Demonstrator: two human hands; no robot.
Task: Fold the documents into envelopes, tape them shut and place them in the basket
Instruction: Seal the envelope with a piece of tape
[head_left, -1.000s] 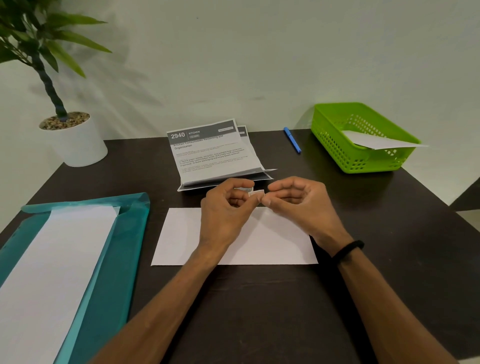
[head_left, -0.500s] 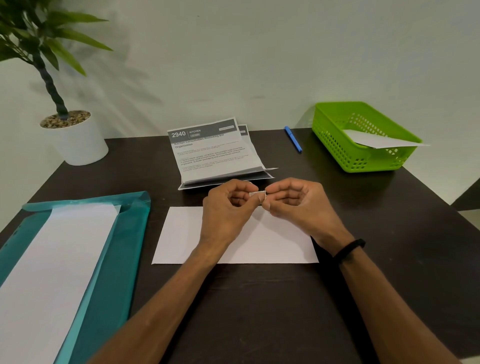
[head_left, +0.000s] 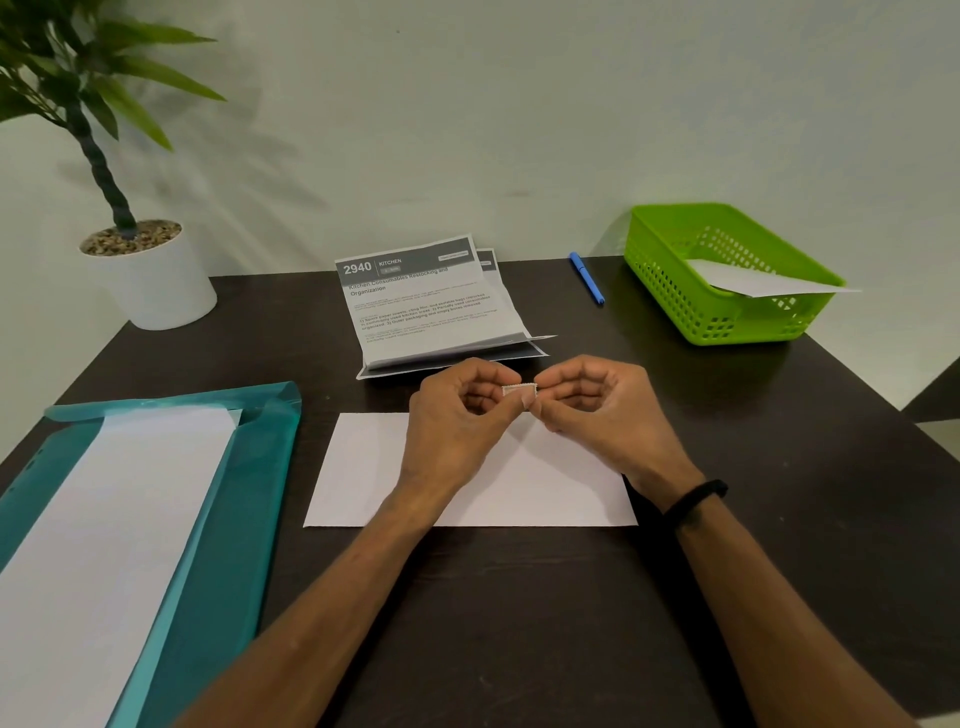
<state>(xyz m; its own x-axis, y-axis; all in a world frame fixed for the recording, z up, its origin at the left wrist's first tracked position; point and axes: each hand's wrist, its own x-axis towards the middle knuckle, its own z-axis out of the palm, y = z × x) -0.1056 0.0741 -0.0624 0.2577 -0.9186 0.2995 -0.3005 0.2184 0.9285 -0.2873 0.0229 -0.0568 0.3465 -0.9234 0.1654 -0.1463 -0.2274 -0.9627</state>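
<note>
— Both hands pinch that little strip of tape (head_left: 519, 389), left hand (head_left: 457, 415) and right hand (head_left: 602, 410), just above the white envelope (head_left: 363, 478) on the desk (head_left: 519, 597).
— I'd keep it taut and flat, then press it across the flap.
— Counting: one envelope here, one in the green basket (head_left: 675, 291), two printed sheets (head_left: 426, 306) behind, as far as I can tell, one pen (head_left: 587, 278).

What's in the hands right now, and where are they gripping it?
A small tape piece, pinched at its left end by the left hand and right end by the right hand.
</note>
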